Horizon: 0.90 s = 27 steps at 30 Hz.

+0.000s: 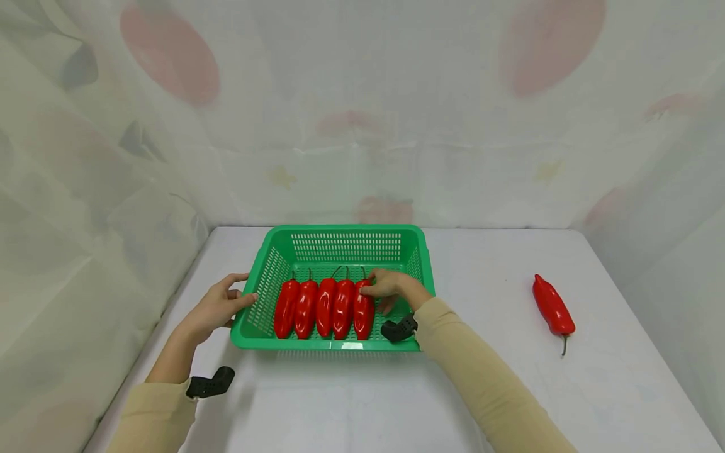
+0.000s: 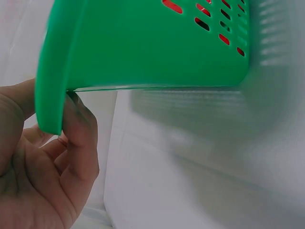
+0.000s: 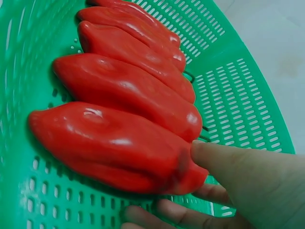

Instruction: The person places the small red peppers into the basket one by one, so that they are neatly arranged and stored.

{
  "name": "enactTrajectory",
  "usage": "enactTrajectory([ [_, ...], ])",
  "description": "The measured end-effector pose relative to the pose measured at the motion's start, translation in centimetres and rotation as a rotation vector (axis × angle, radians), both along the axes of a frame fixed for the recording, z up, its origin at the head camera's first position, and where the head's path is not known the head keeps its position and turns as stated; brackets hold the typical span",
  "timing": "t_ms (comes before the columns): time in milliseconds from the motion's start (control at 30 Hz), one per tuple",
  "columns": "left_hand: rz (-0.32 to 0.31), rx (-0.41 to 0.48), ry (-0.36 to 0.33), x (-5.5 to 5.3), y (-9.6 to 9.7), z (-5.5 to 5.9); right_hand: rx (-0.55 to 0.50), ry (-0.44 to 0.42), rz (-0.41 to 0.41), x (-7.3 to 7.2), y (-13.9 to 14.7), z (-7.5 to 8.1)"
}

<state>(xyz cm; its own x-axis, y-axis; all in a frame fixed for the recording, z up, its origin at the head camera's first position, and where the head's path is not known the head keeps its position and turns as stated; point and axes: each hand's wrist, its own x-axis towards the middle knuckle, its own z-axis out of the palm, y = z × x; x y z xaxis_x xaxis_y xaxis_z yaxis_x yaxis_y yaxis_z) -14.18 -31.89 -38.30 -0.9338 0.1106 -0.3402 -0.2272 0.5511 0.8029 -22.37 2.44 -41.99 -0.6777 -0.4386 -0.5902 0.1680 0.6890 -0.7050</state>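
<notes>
A green plastic basket [image 1: 266,343] with slotted walls stands on the white table. Several red peppers [image 1: 305,308] lie side by side inside, stems toward the far wall. My left hand [image 1: 215,308] grips the basket's left rim; in the left wrist view the thumb and fingers are on either side of the rim [image 2: 50,95]. Reaching in from the right, my right hand [image 1: 392,286] pinches the stem end of the rightmost pepper [image 3: 109,143], its thumb [image 3: 214,155] on top. The other right fingers spread low over the basket floor, and the stem there is partly hidden.
One more red pepper [image 1: 553,306] lies alone on the right part of the white table [image 1: 481,270], its stem toward the near side. Patterned white sheeting [image 1: 351,176] hangs behind the table and along both sides. A black wrist device [image 1: 211,382] sits on each forearm.
</notes>
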Motion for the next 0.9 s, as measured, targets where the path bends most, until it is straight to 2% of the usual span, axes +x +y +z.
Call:
enactTrajectory([
  [233,0.011,-0.004,-0.006,0.0,-0.1,-0.1,0.002,0.059,0.006,0.0,0.6,1.1],
  [500,0.003,-0.004,0.004,0.0,0.0,-0.1,0.011,0.18,0.014,-0.2,1.5,2.0],
  [767,0.007,-0.007,0.004,0.0,-0.1,-0.2,-0.066,0.304,0.034,0.1,2.7,3.1],
  [900,0.009,-0.005,0.002,0.0,-0.2,-0.3,-0.068,0.362,0.054,0.3,3.1,3.7],
])
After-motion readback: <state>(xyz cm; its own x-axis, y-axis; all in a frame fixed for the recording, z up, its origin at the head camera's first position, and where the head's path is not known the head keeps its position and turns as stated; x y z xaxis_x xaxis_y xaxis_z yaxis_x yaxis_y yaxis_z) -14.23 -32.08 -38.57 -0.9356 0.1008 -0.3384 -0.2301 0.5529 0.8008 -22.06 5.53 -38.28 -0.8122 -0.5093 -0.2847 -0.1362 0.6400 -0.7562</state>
